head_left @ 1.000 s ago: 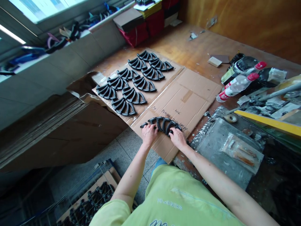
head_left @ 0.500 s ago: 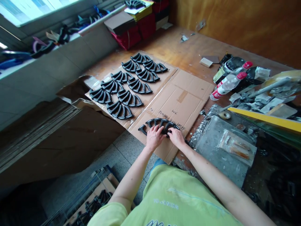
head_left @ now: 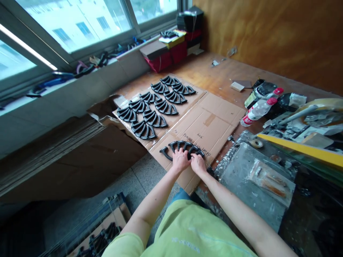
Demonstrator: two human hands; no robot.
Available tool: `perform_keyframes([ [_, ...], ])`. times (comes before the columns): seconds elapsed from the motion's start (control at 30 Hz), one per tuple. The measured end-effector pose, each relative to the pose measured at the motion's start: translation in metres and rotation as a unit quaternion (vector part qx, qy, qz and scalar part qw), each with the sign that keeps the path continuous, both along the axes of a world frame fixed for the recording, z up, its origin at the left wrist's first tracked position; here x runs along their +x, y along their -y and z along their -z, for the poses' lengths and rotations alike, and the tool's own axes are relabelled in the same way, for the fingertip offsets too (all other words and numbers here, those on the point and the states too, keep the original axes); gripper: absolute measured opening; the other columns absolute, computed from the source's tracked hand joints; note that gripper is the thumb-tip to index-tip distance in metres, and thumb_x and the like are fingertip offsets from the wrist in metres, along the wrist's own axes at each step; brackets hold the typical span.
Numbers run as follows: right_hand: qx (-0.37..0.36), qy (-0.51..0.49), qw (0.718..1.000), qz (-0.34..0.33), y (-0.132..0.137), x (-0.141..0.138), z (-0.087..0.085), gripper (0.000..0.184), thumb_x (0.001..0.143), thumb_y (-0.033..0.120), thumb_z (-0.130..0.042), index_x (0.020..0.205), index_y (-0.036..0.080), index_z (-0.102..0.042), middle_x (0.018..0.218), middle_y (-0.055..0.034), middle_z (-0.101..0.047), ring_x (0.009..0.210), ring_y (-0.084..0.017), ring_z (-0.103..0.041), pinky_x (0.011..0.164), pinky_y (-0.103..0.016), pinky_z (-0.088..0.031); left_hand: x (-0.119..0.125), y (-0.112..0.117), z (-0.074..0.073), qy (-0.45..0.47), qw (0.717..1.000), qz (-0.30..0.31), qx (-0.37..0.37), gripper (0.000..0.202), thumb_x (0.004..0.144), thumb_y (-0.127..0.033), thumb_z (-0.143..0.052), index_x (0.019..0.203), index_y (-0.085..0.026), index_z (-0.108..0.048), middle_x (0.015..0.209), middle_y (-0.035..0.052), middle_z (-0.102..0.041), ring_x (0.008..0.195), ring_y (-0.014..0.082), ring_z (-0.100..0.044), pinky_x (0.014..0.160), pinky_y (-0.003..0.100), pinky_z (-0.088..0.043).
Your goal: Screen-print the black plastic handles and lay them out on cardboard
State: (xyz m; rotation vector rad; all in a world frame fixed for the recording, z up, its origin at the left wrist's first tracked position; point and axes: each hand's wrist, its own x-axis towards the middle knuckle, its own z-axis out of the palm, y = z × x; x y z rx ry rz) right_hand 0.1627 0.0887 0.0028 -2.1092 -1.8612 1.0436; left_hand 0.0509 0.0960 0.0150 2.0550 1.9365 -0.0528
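On the near part of a flattened cardboard sheet lies a black, glossy fan-shaped arc of curved, handle-like pieces. My left hand has its fingers bent over the inner ends of the middle pieces. Close beside it, my right hand pinches the inner ends toward the arc's right side. One curved piece sits at the arc's left end, with a gap beside it. My fingers partly hide the inner ends. Several similar black fans are laid out in rows on the sheet's far left half.
Two red-capped bottles and dark jars stand at the right. Nearer are a stained grey board, a tape roll and a yellow-edged strip. Red boxes sit at the back; a crate of black parts stands low left.
My view has tilted up, showing more of the window. Both hands stay at the same arc; my right hand's fingers have shifted slightly toward its inner side.
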Motion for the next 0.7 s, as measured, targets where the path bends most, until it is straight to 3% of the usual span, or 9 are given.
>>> perform_keyframes([
  [0.13,0.015,-0.024,0.999,0.019,-0.009,0.007,0.002,0.041,0.094,0.017,-0.038,0.128,0.014,-0.061,0.118,-0.0162,-0.062,0.107,-0.021,-0.061,0.095,-0.025,-0.042,0.005,-0.012,0.0,-0.007,0.999,0.015,0.027,0.039,0.082,-0.049,-0.053,0.105,-0.02,-0.066,0.111,0.0128,-0.058,0.103,0.0306,-0.051,0.086,0.045,-0.043],
  [0.23,0.051,-0.038,0.997,0.051,-0.039,0.015,0.002,0.042,0.094,0.017,-0.037,0.129,0.014,-0.061,0.116,-0.0159,-0.062,0.106,-0.021,-0.062,0.094,-0.025,-0.042,0.013,-0.048,-0.002,-0.003,0.997,0.041,0.062,0.039,0.082,-0.05,-0.053,0.103,-0.02,-0.067,0.111,0.0129,-0.058,0.105,0.0309,-0.051,0.088,0.045,-0.042],
  [0.33,0.089,-0.044,0.991,0.094,-0.092,0.027,-0.002,0.043,0.095,0.019,-0.035,0.129,0.013,-0.061,0.114,-0.016,-0.063,0.105,-0.021,-0.061,0.095,-0.026,-0.042,0.027,-0.111,-0.008,0.016,0.992,0.082,0.093,0.04,0.081,-0.05,-0.055,0.104,-0.02,-0.067,0.112,0.0128,-0.058,0.106,0.0308,-0.051,0.091,0.045,-0.041],
  [0.53,0.143,-0.04,0.971,0.189,-0.228,0.063,-0.003,0.05,0.099,0.039,-0.028,0.127,0.015,-0.062,0.102,-0.0164,-0.065,0.096,-0.023,-0.062,0.09,-0.03,-0.043,0.071,-0.273,-0.019,0.045,0.969,0.212,0.117,0.036,0.084,-0.043,-0.05,0.105,-0.021,-0.069,0.111,0.0135,-0.059,0.106,0.0306,-0.05,0.092,0.047,-0.041],
  [0.7,0.146,-0.044,0.966,0.209,-0.325,0.089,0.009,0.054,0.099,0.045,-0.025,0.119,0.016,-0.066,0.099,-0.0149,-0.068,0.094,-0.024,-0.062,0.086,-0.031,-0.045,0.1,-0.382,-0.012,0.039,0.962,0.251,0.098,0.039,0.085,-0.047,-0.049,0.111,-0.024,-0.066,0.118,0.0123,-0.057,0.11,0.0316,-0.049,0.092,0.047,-0.043],
])
